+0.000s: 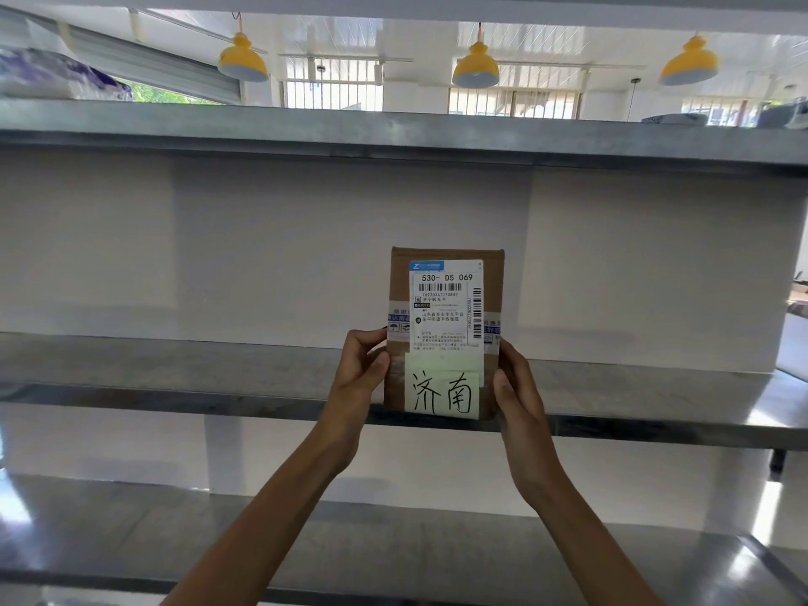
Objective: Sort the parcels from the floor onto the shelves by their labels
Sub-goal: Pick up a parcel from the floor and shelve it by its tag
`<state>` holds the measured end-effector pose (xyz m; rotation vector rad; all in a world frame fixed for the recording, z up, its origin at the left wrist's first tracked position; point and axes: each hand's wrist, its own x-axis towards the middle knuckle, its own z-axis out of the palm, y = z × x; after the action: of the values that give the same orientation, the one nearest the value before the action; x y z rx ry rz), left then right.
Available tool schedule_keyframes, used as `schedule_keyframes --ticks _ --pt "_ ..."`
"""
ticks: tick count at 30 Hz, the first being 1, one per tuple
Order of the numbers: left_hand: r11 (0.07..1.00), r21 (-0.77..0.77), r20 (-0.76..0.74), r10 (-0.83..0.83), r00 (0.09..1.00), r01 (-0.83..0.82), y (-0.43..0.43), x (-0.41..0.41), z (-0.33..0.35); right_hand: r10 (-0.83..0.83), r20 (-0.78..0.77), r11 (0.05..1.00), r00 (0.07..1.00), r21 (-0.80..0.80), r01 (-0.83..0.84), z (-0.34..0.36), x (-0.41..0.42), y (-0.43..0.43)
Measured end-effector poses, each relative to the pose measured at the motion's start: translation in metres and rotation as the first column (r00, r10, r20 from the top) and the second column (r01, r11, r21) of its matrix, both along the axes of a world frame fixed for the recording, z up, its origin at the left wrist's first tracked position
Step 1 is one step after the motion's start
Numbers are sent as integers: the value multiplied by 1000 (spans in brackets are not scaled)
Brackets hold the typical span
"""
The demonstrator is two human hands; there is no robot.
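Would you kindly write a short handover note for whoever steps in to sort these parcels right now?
Left hand: grips the parcel's left edge.
Right hand: grips its right edge.
Parcel: brown box, upright, label facing you, at the front edge of the middle shelf; handwritten note reads 济南. Whether it already rests on the shelf I cannot tell.
Done: this parcel lifted to the shelf.
Left: release it, then fetch the rest; the floor is out of view.

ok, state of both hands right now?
Left hand: closed on the cardboard parcel, left edge.
Right hand: closed on the same parcel, right edge.
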<state>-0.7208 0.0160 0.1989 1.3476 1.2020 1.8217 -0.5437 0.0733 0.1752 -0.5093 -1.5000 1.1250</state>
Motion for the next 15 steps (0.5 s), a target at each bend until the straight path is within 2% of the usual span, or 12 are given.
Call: schedule_keyframes --ticks 8,15 --pt "1000 31 -16 3 1000 -2 -9 -5 2 34 -39 998 999 -59 -36 -3 0 -1" --pt "998 -15 20 -64 998 64 -16 -9 -10 4 60 999 998 -49 -1 -8 -2 -1"
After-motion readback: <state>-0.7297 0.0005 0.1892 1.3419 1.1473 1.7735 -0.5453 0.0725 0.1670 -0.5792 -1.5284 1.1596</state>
